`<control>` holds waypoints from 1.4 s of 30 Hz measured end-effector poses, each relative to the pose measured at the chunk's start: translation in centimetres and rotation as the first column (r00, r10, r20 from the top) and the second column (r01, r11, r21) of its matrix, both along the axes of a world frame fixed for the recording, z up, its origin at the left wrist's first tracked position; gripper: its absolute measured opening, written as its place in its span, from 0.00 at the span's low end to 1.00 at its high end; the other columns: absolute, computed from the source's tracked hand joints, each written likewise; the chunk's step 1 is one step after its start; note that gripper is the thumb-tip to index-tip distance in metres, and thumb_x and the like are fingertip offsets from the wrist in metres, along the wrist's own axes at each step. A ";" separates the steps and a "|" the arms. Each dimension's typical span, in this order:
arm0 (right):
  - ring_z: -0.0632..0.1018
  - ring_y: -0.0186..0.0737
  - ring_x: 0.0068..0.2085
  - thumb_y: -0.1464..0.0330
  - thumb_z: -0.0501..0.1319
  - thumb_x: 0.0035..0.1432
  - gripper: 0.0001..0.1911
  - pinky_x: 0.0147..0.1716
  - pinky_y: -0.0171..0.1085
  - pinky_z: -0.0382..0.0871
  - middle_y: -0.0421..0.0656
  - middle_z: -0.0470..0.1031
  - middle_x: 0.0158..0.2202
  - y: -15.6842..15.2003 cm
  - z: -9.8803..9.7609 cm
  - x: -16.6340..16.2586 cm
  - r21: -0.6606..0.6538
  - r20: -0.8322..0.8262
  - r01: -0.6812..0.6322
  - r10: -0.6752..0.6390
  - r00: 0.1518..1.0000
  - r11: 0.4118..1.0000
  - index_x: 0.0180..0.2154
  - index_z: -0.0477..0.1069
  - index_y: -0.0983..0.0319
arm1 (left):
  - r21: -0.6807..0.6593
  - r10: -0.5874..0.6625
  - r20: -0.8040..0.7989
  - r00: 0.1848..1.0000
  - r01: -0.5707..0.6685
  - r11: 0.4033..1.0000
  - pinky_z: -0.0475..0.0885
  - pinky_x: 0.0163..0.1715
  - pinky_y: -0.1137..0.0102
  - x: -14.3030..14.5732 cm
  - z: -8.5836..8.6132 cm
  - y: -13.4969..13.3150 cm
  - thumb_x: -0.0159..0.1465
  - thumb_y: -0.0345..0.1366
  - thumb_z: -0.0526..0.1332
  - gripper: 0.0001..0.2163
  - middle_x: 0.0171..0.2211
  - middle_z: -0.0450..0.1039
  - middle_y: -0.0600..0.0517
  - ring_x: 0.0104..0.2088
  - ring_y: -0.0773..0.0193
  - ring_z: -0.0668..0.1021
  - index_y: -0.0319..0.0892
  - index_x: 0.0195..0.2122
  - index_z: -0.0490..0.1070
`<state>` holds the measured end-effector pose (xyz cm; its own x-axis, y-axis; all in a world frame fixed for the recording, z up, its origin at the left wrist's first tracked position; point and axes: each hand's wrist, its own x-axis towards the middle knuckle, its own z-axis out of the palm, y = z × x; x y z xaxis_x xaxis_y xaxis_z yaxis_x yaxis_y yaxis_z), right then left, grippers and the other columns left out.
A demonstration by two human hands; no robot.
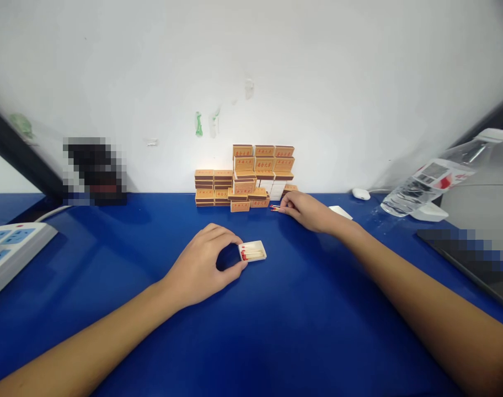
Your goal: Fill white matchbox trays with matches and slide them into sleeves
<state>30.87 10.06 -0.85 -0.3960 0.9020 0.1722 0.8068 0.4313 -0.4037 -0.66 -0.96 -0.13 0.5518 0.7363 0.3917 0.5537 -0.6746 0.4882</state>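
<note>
My left hand [205, 263] grips the left end of a small white matchbox tray [265, 256] between thumb and fingers. The tray rests on the blue table; several red-headed matches [253, 254] lie in it. Farther back, my right hand [303, 210] is closed in a pinch on a few matches [275, 208], their coloured tips pointing left. Those fingertips are low over the table, just right of a stack of orange-yellow matchboxes [263, 164] against the wall. One matchbox [240, 206] stands at the front of the stack. The palm side of the right hand is hidden.
A power strip [22, 248] lies at the left, before a blurred dark object [96, 173]. At the right are a tilted plastic bottle [433, 176], a white earbud case [361, 193], a white flat piece [341, 212] behind the right wrist, and a dark flat device [462, 264].
</note>
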 end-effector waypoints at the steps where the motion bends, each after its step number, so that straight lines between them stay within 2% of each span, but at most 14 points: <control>1: 0.71 0.43 0.34 0.59 0.56 0.66 0.12 0.36 0.40 0.63 0.46 0.74 0.35 0.0 0.1 0.0 0.009 -0.008 0.006 -0.006 1.000 1.000 0.33 0.66 0.59 | -0.002 0.000 0.000 1.000 0.000 1.000 0.74 0.51 0.55 0.0 0.0 0.0 0.65 0.36 0.68 0.10 0.46 0.80 0.50 0.49 0.54 0.77 0.46 0.47 0.77; 6: 0.70 0.42 0.32 0.58 0.58 0.67 0.12 0.34 0.40 0.62 0.43 0.72 0.32 -2.0 2.1 -1.1 -0.007 -0.081 0.021 -0.021 0.997 1.000 0.34 0.68 0.59 | 0.014 0.020 0.007 1.000 -0.020 1.000 0.74 0.51 0.56 0.0 -0.1 0.2 0.65 0.36 0.69 0.09 0.46 0.80 0.50 0.49 0.54 0.77 0.46 0.47 0.77; 10: 0.71 0.39 0.32 0.59 0.59 0.70 0.12 0.33 0.38 0.63 0.41 0.73 0.33 -6.1 3.6 -4.6 -0.046 -0.147 -0.130 0.122 0.982 0.990 0.37 0.71 0.59 | 0.011 0.031 0.017 0.999 -0.031 0.999 0.73 0.51 0.56 -0.1 -0.2 0.4 0.64 0.35 0.69 0.10 0.45 0.80 0.51 0.48 0.55 0.77 0.46 0.46 0.77; 14: 0.71 0.37 0.35 0.66 0.59 0.71 0.06 0.36 0.37 0.63 0.42 0.73 0.39 -8.9 3.6 -7.3 -0.059 -0.055 -0.263 0.259 0.964 0.963 0.39 0.72 0.60 | 0.011 0.037 0.024 0.999 -0.037 0.999 0.73 0.51 0.57 -0.1 -0.2 0.2 0.64 0.35 0.69 0.10 0.45 0.80 0.51 0.48 0.55 0.77 0.45 0.46 0.77; 17: 0.71 0.37 0.35 0.68 0.60 0.70 0.05 0.36 0.36 0.63 0.42 0.72 0.37 -8.5 3.6 -7.0 0.017 -0.059 -0.253 0.253 0.966 0.967 0.39 0.73 0.60 | -0.013 0.044 0.061 0.997 -0.044 0.999 0.73 0.51 0.59 0.0 0.0 0.0 0.64 0.35 0.69 0.10 0.45 0.81 0.52 0.48 0.56 0.77 0.47 0.46 0.77; 21: 0.70 0.36 0.32 0.67 0.61 0.68 0.05 0.33 0.36 0.62 0.40 0.70 0.32 -6.4 4.0 -4.7 0.161 -0.128 -0.140 0.162 0.978 0.977 0.37 0.74 0.60 | -0.100 0.090 0.124 0.988 -0.078 0.992 0.74 0.50 0.59 -0.1 0.4 0.2 0.65 0.40 0.69 0.08 0.45 0.81 0.54 0.47 0.57 0.79 0.49 0.44 0.78; 24: 0.70 0.37 0.31 0.68 0.61 0.66 0.05 0.33 0.36 0.61 0.40 0.70 0.31 -4.9 3.8 -3.0 0.221 -0.100 -0.060 0.084 0.991 0.974 0.36 0.74 0.61 | -0.072 0.148 0.121 0.982 -0.140 0.987 0.74 0.50 0.58 -0.3 0.5 0.6 0.64 0.41 0.70 0.08 0.44 0.81 0.54 0.47 0.56 0.79 0.48 0.43 0.79; 26: 0.70 0.37 0.31 0.70 0.61 0.65 0.04 0.33 0.36 0.60 0.40 0.71 0.31 -4.2 3.6 -2.2 0.223 -0.061 -0.025 0.040 0.997 0.975 0.35 0.73 0.61 | -0.051 0.143 0.111 0.983 -0.138 0.989 0.74 0.50 0.58 -0.5 0.4 0.8 0.64 0.40 0.69 0.08 0.44 0.81 0.54 0.47 0.56 0.79 0.48 0.44 0.79; 29: 0.70 0.36 0.30 0.71 0.61 0.63 0.03 0.31 0.36 0.59 0.40 0.72 0.30 -3.6 3.2 -1.3 0.215 -0.003 0.009 -0.008 1.000 0.976 0.36 0.73 0.61 | -0.028 0.063 0.087 0.994 -0.061 0.998 0.74 0.52 0.59 -0.6 0.3 1.0 0.63 0.38 0.70 0.09 0.46 0.81 0.53 0.49 0.56 0.79 0.48 0.44 0.78; 32: 0.70 0.37 0.28 0.70 0.61 0.63 0.03 0.29 0.36 0.58 0.39 0.72 0.28 -3.2 3.0 -0.6 0.205 0.041 0.048 -0.057 0.998 0.978 0.36 0.73 0.61 | 0.039 0.116 0.101 0.988 -0.120 0.992 0.74 0.53 0.58 -0.8 0.3 1.3 0.63 0.38 0.70 0.08 0.45 0.81 0.53 0.49 0.56 0.78 0.48 0.44 0.78; 35: 0.70 0.37 0.27 0.71 0.61 0.62 0.03 0.29 0.37 0.58 0.39 0.72 0.27 -3.0 2.9 -0.3 0.175 0.051 0.073 -0.083 0.995 0.982 0.35 0.74 0.61 | 0.044 0.117 0.072 0.991 -0.120 0.992 0.75 0.51 0.57 -1.1 0.3 1.5 0.63 0.39 0.69 0.09 0.44 0.81 0.52 0.48 0.55 0.78 0.47 0.44 0.78; 39: 0.69 0.37 0.27 0.68 0.61 0.65 0.06 0.29 0.37 0.59 0.38 0.71 0.26 -3.6 2.6 -1.6 0.102 -0.054 0.022 -0.017 0.998 0.995 0.35 0.74 0.61 | 0.052 0.085 0.055 0.995 -0.088 0.995 0.75 0.51 0.58 -1.2 0.3 1.3 0.64 0.39 0.69 0.09 0.45 0.81 0.52 0.49 0.56 0.78 0.47 0.45 0.78; 42: 0.71 0.37 0.30 0.65 0.59 0.69 0.08 0.30 0.37 0.63 0.40 0.74 0.30 -5.1 2.6 -4.0 0.026 -0.186 -0.144 0.146 0.972 0.989 0.41 0.76 0.61 | 0.044 0.032 0.042 0.999 -0.034 0.998 0.75 0.51 0.58 -1.1 0.2 1.2 0.64 0.38 0.69 0.10 0.45 0.80 0.52 0.48 0.56 0.78 0.47 0.46 0.77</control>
<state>26.89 4.98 1.78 -0.4822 0.8345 0.2665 0.6457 0.5441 -0.5357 -1.74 0.20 0.03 0.5101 0.7350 0.4469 0.5557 -0.6781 0.4810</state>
